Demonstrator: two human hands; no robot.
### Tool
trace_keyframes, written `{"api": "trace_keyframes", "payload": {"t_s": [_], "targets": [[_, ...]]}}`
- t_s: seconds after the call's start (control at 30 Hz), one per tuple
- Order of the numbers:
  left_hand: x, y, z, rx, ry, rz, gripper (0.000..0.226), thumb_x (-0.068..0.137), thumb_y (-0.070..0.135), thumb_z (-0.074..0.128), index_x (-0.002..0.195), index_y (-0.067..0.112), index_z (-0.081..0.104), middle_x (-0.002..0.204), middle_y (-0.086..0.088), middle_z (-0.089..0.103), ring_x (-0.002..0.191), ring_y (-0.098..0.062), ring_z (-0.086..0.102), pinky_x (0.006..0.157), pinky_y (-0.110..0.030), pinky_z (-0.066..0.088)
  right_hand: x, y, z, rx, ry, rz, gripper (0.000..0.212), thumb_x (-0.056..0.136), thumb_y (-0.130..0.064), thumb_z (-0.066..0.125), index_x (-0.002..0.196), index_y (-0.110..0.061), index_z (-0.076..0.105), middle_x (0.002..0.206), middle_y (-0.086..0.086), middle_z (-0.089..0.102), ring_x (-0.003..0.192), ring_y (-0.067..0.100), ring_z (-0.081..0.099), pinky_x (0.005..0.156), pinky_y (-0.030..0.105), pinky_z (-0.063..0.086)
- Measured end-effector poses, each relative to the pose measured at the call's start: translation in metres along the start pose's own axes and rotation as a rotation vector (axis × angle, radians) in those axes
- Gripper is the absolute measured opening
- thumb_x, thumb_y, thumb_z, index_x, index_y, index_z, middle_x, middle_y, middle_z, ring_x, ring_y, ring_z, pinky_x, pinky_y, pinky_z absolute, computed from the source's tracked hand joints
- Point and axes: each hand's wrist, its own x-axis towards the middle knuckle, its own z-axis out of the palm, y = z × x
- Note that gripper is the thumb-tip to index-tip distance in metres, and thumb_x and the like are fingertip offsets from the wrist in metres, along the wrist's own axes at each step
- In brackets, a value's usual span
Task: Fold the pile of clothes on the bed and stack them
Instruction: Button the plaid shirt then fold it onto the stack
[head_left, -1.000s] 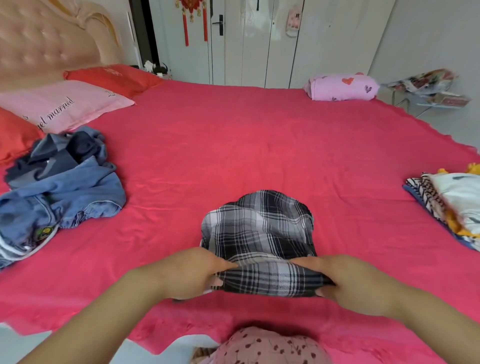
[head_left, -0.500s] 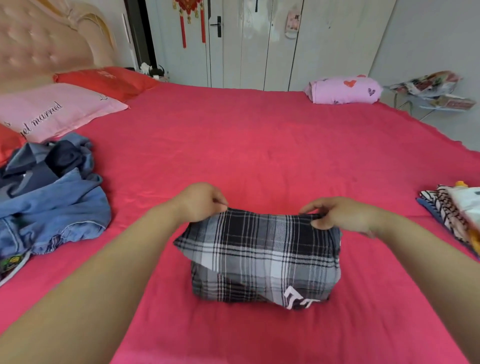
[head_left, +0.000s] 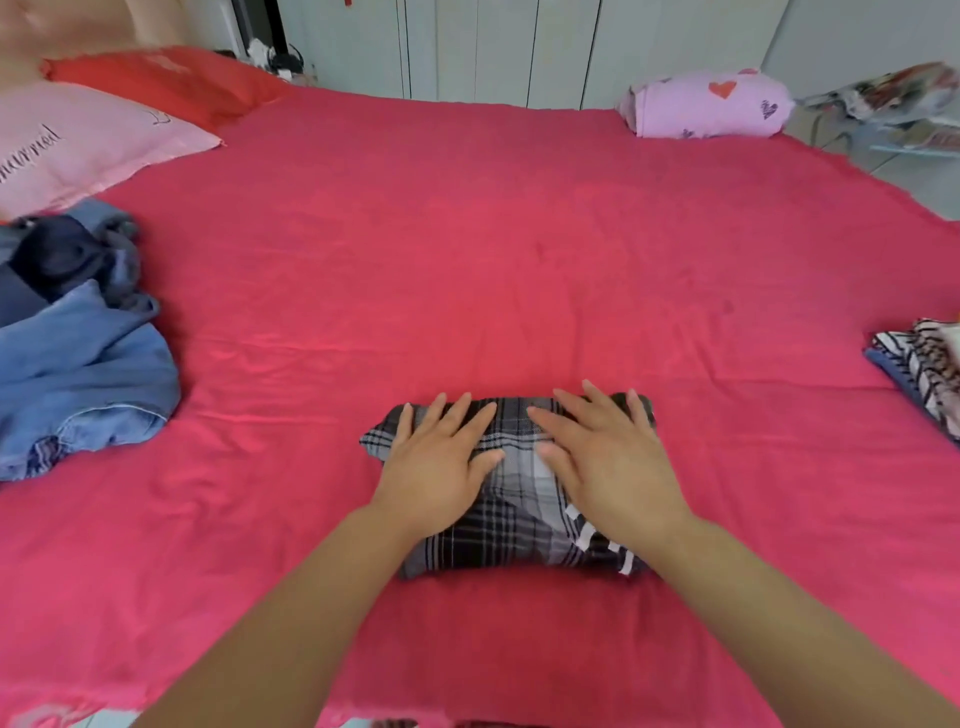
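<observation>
The black, grey and white plaid cotton garment (head_left: 511, 488) lies on the red-pink bedspread of the bed (head_left: 467, 249), folded into a compact rectangle. The left hand (head_left: 439, 462) and right hand (head_left: 605, 457) both rest flat on top of it, fingers spread and gripping nothing, so this piece looks folded and is only being pressed smooth.

Well to the right of the plaid garment, at the frame edge, sits a stack of folded striped and patterned clothes (head_left: 930, 374); the plaid piece has yet to join it. Well to its left lies a crumpled heap of blue denim and dark navy clothes (head_left: 78, 353), not yet folded, so a fair share of the work appears to remain.

The stack is cut off by the frame, so its height and count cannot be told. The heap also runs out of view, and how many garments it holds is unclear. The hands hide much of the plaid fold.
</observation>
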Motion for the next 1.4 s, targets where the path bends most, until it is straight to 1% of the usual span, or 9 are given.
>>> {"api": "trace_keyframes", "payload": {"t_s": [0.17,0.3,0.43,0.57,0.77,0.97,1.1,1.23,1.4], "targets": [[0.006,-0.009,0.017,-0.075,0.000,-0.099,0.054,0.098,0.052,0.019,0.148,0.032,0.016,0.158,0.004,0.011,0.146,-0.016,0.002,0.117,-0.043,-0.005,0.007,0.035,0.040,0.065,-0.241,0.215,0.052,0.095,-0.054,0.010,0.146,-0.041,0.016,0.156,-0.006,0.017,0.146,0.017,0.003,0.118,0.048,0.006],[-0.011,-0.009,0.009,-0.248,0.443,-0.136,0.064,0.086,0.055,0.028,0.135,0.019,0.048,0.139,-0.004,0.048,0.133,-0.021,0.037,0.112,-0.040,0.021,0.007,0.039,0.034,0.175,-0.118,0.213,0.046,0.098,-0.046,0.031,0.142,-0.035,0.033,0.152,-0.004,0.028,0.145,0.019,0.012,0.117,0.047,0.009],[-0.052,-0.005,0.014,-0.287,0.715,-0.097,0.040,0.079,0.049,0.050,0.106,0.021,0.059,0.103,0.000,0.062,0.100,-0.014,0.046,0.088,-0.032,0.034,-0.011,0.046,0.021,0.243,0.183,0.190,0.045,0.085,-0.044,0.048,0.120,-0.019,0.062,0.122,0.005,0.060,0.120,0.028,0.050,0.104,0.044,0.036],[-0.068,-0.004,0.025,-0.176,0.541,0.023,0.033,0.074,0.051,0.052,0.089,0.025,0.065,0.086,0.009,0.065,0.088,-0.009,0.049,0.077,-0.029,0.035,-0.014,0.038,0.014,0.221,0.124,0.159,0.041,0.079,-0.022,0.071,0.118,-0.016,0.062,0.114,0.005,0.062,0.110,0.030,0.052,0.096,0.042,0.039],[-0.054,-0.001,0.009,-0.205,0.302,-0.001,0.021,0.068,0.033,0.076,0.072,0.020,0.060,0.067,0.010,0.057,0.074,-0.016,0.055,0.073,-0.029,0.026,0.008,0.030,0.010,0.151,-0.072,0.267,0.030,0.086,-0.013,0.059,0.116,-0.017,0.056,0.099,0.002,0.064,0.105,0.027,0.052,0.085,0.038,0.041],[-0.069,-0.016,-0.007,-0.295,0.283,0.068,0.026,0.062,0.040,0.072,0.061,0.025,0.050,0.055,0.020,0.037,0.064,0.009,0.033,0.074,-0.013,0.023,0.011,0.039,0.002,0.077,-0.122,0.248,0.023,0.089,-0.011,0.055,0.112,-0.009,0.058,0.107,0.012,0.061,0.106,0.032,0.050,0.087,0.035,0.041],[-0.076,-0.014,-0.006,-0.173,0.274,0.145,0.032,0.057,0.037,0.079,0.061,0.023,0.051,0.055,0.022,0.036,0.062,-0.002,0.040,0.072,-0.012,0.022,0.012,0.038,0.000,0.155,-0.162,0.237,0.037,0.084,-0.023,0.066,0.118,-0.014,0.054,0.109,0.005,0.057,0.109,0.027,0.047,0.091,0.037,0.041],[-0.083,-0.017,-0.009,-0.016,0.282,0.246,0.030,0.054,0.048,0.065,0.057,0.025,0.048,0.054,0.015,0.049,0.055,-0.008,0.052,0.066,-0.019,0.024,0.015,0.032,0.006,0.100,-0.223,0.268,0.021,0.085,-0.004,0.057,0.103,-0.012,0.054,0.096,0.008,0.063,0.097,0.028,0.056,0.069,0.031,0.039],[-0.094,-0.017,0.001,0.058,0.150,0.202,0.029,0.062,0.050,0.062,0.062,0.022,0.053,0.057,0.011,0.052,0.055,-0.011,0.057,0.060,-0.022,0.025,0.014,0.030,0.000,-0.062,-0.228,0.227,0.028,0.078,0.004,0.047,0.102,-0.008,0.055,0.102,0.012,0.059,0.098,0.032,0.053,0.077,0.034,0.043]]}}
